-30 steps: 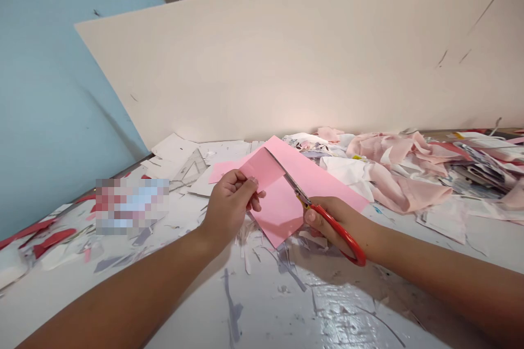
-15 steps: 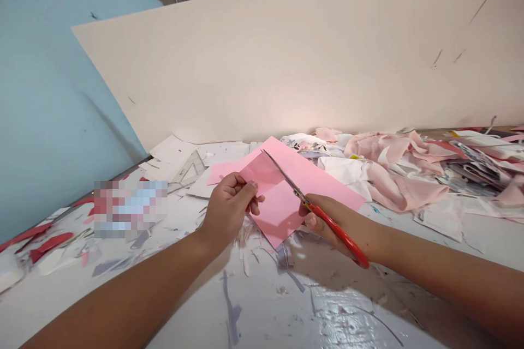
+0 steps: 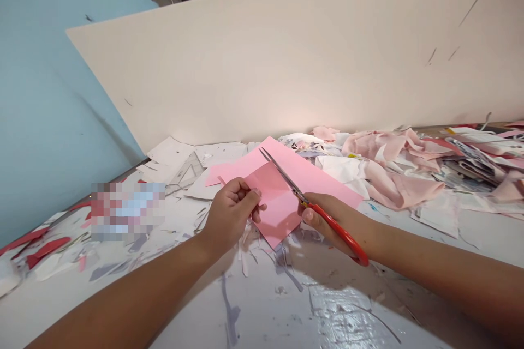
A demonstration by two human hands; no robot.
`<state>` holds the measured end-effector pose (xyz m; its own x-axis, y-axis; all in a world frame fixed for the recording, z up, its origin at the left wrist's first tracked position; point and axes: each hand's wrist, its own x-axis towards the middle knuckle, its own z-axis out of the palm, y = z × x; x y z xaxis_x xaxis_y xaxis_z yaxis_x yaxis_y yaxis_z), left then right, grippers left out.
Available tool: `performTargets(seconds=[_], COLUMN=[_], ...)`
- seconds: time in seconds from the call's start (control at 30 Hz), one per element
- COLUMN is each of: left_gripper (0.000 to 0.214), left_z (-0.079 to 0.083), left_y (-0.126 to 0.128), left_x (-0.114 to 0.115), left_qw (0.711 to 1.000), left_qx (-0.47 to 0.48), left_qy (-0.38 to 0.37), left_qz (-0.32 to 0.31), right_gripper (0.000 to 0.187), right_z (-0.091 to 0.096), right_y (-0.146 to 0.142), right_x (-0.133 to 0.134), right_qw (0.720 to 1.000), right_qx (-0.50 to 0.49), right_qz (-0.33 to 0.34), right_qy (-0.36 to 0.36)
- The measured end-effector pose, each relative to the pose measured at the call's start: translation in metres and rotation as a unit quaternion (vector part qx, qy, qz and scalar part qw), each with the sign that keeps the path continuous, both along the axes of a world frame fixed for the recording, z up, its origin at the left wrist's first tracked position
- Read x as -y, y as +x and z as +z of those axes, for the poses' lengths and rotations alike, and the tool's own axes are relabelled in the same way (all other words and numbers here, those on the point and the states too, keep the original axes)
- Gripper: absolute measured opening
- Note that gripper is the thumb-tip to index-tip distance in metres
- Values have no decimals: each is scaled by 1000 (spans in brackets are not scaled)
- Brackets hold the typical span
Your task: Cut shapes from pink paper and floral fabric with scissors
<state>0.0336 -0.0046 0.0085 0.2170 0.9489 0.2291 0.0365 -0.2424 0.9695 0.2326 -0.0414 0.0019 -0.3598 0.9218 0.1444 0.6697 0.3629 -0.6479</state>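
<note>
Pinched small pink piece (image 3: pixel 271 180) in left hand (image 3: pixel 231 210), gripped red-handled scissors (image 3: pixel 339 232) in right hand (image 3: pixel 347 215), toward back edge of table (image 3: pixel 282 313). Seemed mid-cut, with unclear amount left.

Your left hand (image 3: pixel 234 204): bare, rounded fingertips, thumb blunt, its nail short and seen at an angle. Wrist slim; left forearm (image 3: pixel 164 275) bare and smooth-looking, broadening evenly from the wrist until the lower edge of view cuts it off. Your right hand (image 3: pixel 344 214): bare too, thumb rounded at the tip, most fingers hidden. Right forearm (image 3: pixel 442 256) likewise bare as far as you can see, smooth in outline, broadening from wrist to the right-hand edge.
</note>
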Motion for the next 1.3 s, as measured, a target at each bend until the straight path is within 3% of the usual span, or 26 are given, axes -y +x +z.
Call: performTargets(seconds=[0.4,0.73,0.83,1.0,1.3], left_gripper=[13,12,12,11,12], left_z=[-1,-4,-6,-7,-13], left_y=[2,1,2,3,7], left_x=[1,-2,-3,-1,3], left_qw=[1000,999,998,995,993], left_qx=[10,23,22,-2,-30], left_qy=[-16,-29,-51,-85,-89], left_qz=[-14,-28,-40,-60,-77], right_gripper=[46,44,41,27,12], right_z=[1,5,8,3,-5], right_y=[-1,-1,4,14,17], right_x=[1,-2,-10,-24,-24], right_qw=[999,990,981,947,960], right_qx=[15,-64,7,233,228], right_qz=[-46,-120,-178,-218,-162], right_qy=[-9,-23,-75,-38,15])
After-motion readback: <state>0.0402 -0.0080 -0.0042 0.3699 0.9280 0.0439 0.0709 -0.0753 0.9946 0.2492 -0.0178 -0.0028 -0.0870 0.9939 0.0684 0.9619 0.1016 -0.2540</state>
